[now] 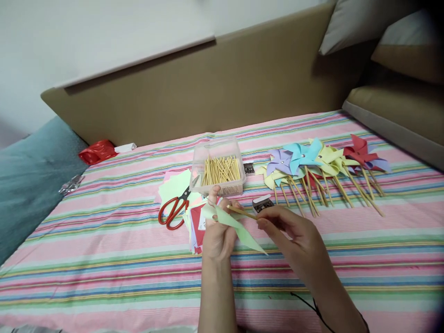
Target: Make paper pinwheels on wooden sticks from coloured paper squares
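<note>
Pale green folded paper, a pinwheel [239, 229], is pinched in my left hand [220, 236], its long point hanging down to the right. My right hand [298, 236] grips a thin wooden stick [243, 212] between thumb and fingers. The stick's far tip lies at the pinwheel beside my left fingers; I cannot tell whether the two are joined. Just beyond my hands stands a small open box [262, 204] of dark pins. Behind my left hand is a clear plastic box [218, 185] full of wooden sticks [222, 170].
Red-handled scissors [174, 209] lie on coloured paper sheets [173, 185] at left. Finished pinwheels [303, 156] on sticks spread across the right. A red plastic bag [97, 151] sits at the far left. Striped cloth [121, 259] covers the surface, with a brown board [173, 92] behind.
</note>
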Motion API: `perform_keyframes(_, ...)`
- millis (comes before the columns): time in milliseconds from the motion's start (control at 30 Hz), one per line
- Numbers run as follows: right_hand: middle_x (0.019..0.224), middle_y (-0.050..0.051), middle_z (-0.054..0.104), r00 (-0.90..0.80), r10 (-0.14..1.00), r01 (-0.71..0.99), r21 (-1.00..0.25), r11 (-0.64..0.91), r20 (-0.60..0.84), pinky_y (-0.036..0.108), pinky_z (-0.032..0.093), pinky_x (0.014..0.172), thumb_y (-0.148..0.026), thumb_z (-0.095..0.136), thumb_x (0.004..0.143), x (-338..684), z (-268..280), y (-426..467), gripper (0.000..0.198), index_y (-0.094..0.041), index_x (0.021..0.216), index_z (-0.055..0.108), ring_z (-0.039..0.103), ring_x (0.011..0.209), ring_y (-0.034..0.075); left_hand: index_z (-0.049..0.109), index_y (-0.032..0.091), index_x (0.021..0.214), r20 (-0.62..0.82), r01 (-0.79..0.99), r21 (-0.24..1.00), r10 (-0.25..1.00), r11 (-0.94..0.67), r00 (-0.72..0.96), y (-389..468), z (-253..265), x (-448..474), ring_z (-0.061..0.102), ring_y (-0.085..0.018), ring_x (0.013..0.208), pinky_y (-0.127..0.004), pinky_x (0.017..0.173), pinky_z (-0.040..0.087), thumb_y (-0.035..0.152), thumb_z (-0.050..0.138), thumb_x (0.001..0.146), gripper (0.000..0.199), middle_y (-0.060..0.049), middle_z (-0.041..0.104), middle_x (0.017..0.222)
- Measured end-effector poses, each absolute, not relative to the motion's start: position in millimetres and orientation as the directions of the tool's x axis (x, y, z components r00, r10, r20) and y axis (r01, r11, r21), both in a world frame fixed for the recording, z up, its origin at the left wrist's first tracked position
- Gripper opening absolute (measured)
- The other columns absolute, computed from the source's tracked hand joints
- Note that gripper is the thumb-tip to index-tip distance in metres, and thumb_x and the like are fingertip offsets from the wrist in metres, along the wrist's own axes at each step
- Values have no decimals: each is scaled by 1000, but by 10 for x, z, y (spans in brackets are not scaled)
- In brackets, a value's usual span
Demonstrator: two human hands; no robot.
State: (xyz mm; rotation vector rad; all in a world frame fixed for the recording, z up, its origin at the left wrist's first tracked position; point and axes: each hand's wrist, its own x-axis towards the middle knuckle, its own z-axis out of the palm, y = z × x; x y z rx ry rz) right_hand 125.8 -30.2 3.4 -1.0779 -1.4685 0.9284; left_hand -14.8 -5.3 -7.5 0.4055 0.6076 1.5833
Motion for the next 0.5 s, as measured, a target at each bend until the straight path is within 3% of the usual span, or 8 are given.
perform_keyframes(333,70,-2,62,-32,903,284,-862,419,428,24,42,57,-20,63,88,1256,136,-359,7,-22,81,64,53,63,12,69,30,95,-97,-780,624,986,-46,-135,-67,-10,-131,46,-9,53,-23,59,43,35,94,47,54,9,39,52)
perform_keyframes(500,70,-2,62,-51,879,296,-833,467,475,24,43,56,-18,63,87,1241,180,-365,6,-22,82,63,54,62,12,67,32,97,-44,-739,665,982,-106,-181,-41,-62,-145,39,-8,48,-23,55,39,44,87,59,45,8,28,50)
